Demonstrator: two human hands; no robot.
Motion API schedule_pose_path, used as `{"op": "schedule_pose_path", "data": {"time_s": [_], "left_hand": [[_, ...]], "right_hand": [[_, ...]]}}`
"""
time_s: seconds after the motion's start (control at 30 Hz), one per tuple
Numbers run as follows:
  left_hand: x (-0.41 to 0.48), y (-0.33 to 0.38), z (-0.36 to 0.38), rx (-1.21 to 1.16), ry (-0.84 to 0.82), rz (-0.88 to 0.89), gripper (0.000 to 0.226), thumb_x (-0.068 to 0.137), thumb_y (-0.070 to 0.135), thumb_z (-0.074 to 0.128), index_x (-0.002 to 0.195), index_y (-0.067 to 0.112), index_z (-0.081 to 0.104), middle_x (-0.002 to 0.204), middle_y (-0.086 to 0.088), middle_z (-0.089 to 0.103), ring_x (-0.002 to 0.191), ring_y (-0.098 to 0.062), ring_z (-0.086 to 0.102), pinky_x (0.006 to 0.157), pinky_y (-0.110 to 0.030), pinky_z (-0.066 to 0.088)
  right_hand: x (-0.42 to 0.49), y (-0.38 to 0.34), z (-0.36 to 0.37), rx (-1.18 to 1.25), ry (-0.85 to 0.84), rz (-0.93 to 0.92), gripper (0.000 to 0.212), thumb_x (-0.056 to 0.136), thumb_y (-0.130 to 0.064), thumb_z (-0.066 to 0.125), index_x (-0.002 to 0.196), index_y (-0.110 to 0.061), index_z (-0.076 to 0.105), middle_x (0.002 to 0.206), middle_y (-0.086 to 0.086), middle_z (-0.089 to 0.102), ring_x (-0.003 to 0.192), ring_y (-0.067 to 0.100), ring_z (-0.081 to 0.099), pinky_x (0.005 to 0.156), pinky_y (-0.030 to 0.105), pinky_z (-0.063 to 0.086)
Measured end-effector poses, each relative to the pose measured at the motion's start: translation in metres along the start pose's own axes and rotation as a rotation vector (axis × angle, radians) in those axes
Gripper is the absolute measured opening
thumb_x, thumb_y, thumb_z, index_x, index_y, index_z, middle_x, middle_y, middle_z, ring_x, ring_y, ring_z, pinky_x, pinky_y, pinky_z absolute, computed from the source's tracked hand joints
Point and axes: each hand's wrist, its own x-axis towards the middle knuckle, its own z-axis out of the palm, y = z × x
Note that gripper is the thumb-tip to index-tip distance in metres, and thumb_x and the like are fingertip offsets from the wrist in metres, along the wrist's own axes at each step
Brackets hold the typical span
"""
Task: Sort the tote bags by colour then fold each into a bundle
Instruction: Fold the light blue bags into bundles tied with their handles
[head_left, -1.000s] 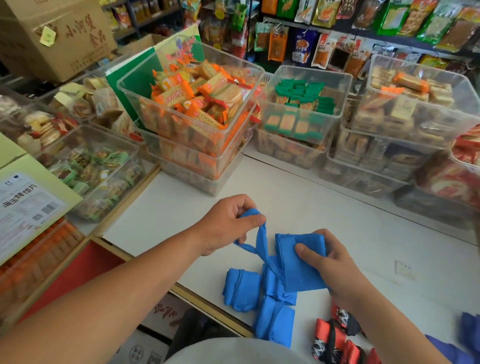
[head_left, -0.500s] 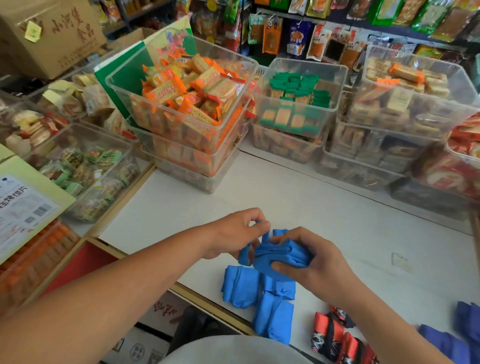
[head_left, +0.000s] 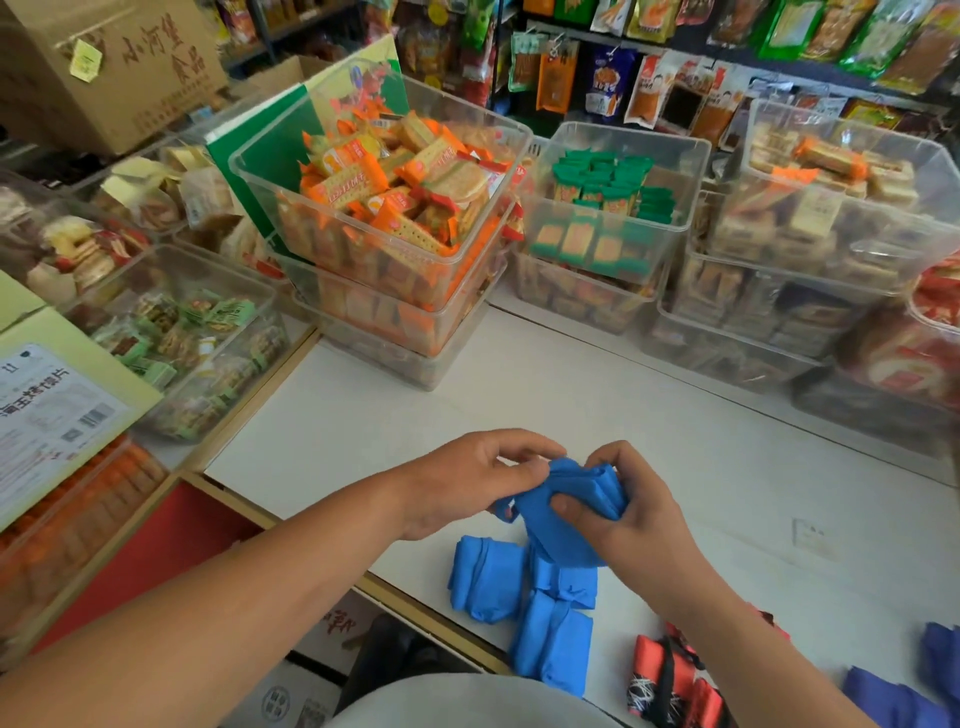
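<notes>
Blue tote bag (head_left: 563, 512) is bunched up between both hands, held just above the white table (head_left: 571, 415) near its front edge. It's scrunched into a rough wad, and a loose bit of fabric hangs off the lower left side.

The left hand (head_left: 467, 483) comes in on a long bare forearm running diagonally from the bottom left corner. The back of the hand faces up, the fingers are curled, and the thumb and fingertips pinch the upper left edge of the fabric. The right hand (head_left: 639, 514) reaches in from the bottom right. Its fingers are hooked over the top of the wad and the thumb presses flat into the front of it. So both hands are clamped on the same bag, close together, with the fingertips nearly meeting over the top.

Right under the hands, three blue bundles (head_left: 485, 579) already lie folded on the table, packed up against each other. A bit to the right, at the front edge, are some red and black bundles (head_left: 670, 675), and a purple bag (head_left: 904, 696) pokes in at the bottom right corner, too cut off to tell whether it's folded.

The back of the table is lined with stacked clear bins of snacks. The nearest one is full of orange cracker packs (head_left: 395, 208), and beside it is one with green packets (head_left: 608, 208). A cardboard box (head_left: 119, 62) sits top left.
</notes>
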Motion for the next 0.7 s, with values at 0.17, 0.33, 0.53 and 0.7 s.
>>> {"op": "schedule_pose_path", "data": {"time_s": [0.17, 0.33, 0.53, 0.7], "left_hand": [[-0.003, -0.019, 0.01, -0.036, 0.193, 0.055, 0.034, 0.089, 0.007, 0.078, 0.122, 0.016, 0.071, 0.108, -0.003, 0.076, 0.096, -0.009, 0.071, 0.09, -0.026, 0.058], [0.002, -0.022, 0.026, -0.02, 0.407, 0.155, 0.017, 0.088, 0.012, 0.08, 0.103, 0.018, 0.073, 0.099, 0.006, 0.078, 0.096, -0.012, 0.073, 0.092, -0.032, 0.059], [0.005, -0.039, 0.044, 0.56, 0.627, 0.452, 0.009, 0.093, 0.027, 0.07, 0.092, 0.024, 0.062, 0.089, 0.014, 0.058, 0.078, -0.008, 0.06, 0.071, -0.02, 0.05], [0.001, -0.051, 0.048, 0.688, 0.552, 0.449, 0.012, 0.095, 0.029, 0.069, 0.101, 0.02, 0.063, 0.089, 0.012, 0.057, 0.071, 0.007, 0.049, 0.067, -0.007, 0.034]], "right_hand": [[0.004, 0.001, -0.004, 0.021, 0.051, 0.048, 0.049, 0.087, -0.009, 0.08, 0.12, -0.039, 0.06, 0.092, -0.006, 0.074, 0.084, 0.014, 0.073, 0.069, 0.024, 0.058], [0.012, -0.004, -0.006, 0.061, 0.089, 0.092, 0.021, 0.089, -0.014, 0.079, 0.106, -0.019, 0.067, 0.089, -0.002, 0.075, 0.081, 0.016, 0.073, 0.064, 0.024, 0.057], [0.016, 0.003, 0.005, -0.019, 0.171, 0.136, 0.018, 0.089, -0.018, 0.078, 0.101, -0.024, 0.066, 0.087, -0.003, 0.072, 0.076, 0.01, 0.07, 0.058, 0.02, 0.054], [0.013, 0.004, 0.007, 0.209, 0.188, 0.299, 0.018, 0.091, -0.017, 0.077, 0.105, -0.015, 0.067, 0.096, 0.008, 0.075, 0.083, 0.024, 0.075, 0.061, 0.03, 0.058]]}}
